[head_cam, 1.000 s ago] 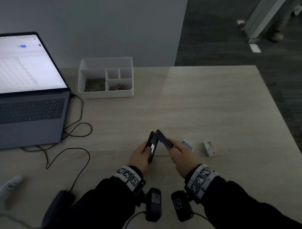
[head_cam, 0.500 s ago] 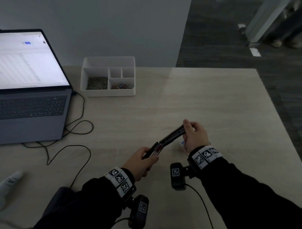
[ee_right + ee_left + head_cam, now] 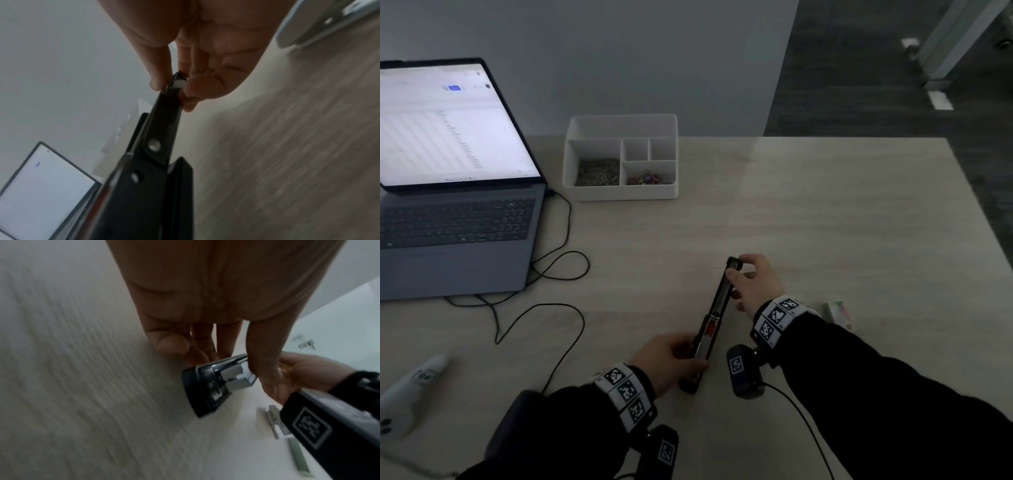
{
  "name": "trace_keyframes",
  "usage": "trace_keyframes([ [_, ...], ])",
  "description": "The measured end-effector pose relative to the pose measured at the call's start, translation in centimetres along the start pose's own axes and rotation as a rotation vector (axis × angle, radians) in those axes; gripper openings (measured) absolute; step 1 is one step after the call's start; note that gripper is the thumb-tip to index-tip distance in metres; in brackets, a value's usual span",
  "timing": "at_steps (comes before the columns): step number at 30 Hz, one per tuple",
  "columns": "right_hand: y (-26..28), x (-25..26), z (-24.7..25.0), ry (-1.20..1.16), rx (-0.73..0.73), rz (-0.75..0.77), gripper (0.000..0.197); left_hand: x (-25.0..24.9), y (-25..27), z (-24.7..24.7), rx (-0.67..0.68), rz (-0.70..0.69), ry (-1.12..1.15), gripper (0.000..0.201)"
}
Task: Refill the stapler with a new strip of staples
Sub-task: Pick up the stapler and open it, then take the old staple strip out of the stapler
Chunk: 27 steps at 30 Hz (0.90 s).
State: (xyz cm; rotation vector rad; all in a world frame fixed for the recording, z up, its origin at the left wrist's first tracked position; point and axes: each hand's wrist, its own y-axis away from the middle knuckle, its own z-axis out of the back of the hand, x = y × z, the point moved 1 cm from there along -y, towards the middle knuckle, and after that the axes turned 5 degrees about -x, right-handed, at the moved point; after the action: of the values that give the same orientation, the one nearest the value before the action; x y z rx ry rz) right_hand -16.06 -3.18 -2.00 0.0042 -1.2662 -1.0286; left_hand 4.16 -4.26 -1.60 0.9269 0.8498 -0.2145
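A black stapler [image 3: 717, 308] is swung open into one long, nearly straight line over the wooden table [image 3: 825, 212], its metal staple channel facing up. My left hand [image 3: 688, 347] grips the near end, thumb and fingers curled round the base [image 3: 207, 391]. My right hand [image 3: 736, 267] pinches the far tip of the top arm between thumb and fingers [image 3: 191, 92]. In the right wrist view the stapler [image 3: 156, 154] runs down from that pinch. A small green and red staple box [image 3: 839, 313] lies on the table just right of my right wrist.
An open laptop [image 3: 448, 205] stands at the left with its cable [image 3: 558, 267] looping over the table. A white divided organiser [image 3: 619, 197] with clips sits at the back. A white device [image 3: 410, 394] lies at the near left. The table's right edge [image 3: 979, 212] drops to dark floor.
The stapler went from a folded V to fully swung open. My right hand carried the top arm up and away from me, while my left hand drew the base nearer.
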Motion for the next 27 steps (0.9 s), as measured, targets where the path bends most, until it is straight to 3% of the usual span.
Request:
trace_keyframes([
  [6,-1.3,-0.3,-1.0,0.357,0.129,0.144,0.062,0.1,-0.5,-1.0,-0.139,0.018,-0.234,0.05],
  [8,-1.5,-0.4,-0.8,0.46,0.175,0.169,0.063,0.2,-0.6,-1.4,-0.143,-0.03,-0.375,0.06],
  [12,-1.4,-0.4,-0.8,0.521,0.237,0.178,0.065,0.5,-0.7,-1.7,-0.133,-0.029,-0.394,0.065],
  [14,-0.7,0.2,-0.1,0.479,0.212,0.21,0.063,0.5,-0.7,-1.6,-0.146,-0.016,-0.391,0.064],
  [16,0.4,0.7,1.5,0.492,0.14,0.343,0.052,0.6,-0.8,-1.7,-0.152,0.0,-0.377,0.065],
  [19,1.4,0.1,4.8,0.782,0.019,0.524,0.04,0.7,-1.0,-1.9,-0.16,0.006,-0.333,0.064],
  [23,2.1,-2.7,7.6,1.037,0.105,0.384,0.05,1.0,-1.0,-2.1,-0.19,0.006,-0.222,0.063],
  [25,2.1,-4.3,8.2,0.944,0.166,0.32,0.048,1.1,-0.8,-2.2,-0.248,0.001,-0.162,0.056],
  [27,2.4,-5.5,8.7,0.781,0.166,0.261,0.047,0.7,-0.3,-2.2,-0.346,-0.033,-0.126,0.036],
])
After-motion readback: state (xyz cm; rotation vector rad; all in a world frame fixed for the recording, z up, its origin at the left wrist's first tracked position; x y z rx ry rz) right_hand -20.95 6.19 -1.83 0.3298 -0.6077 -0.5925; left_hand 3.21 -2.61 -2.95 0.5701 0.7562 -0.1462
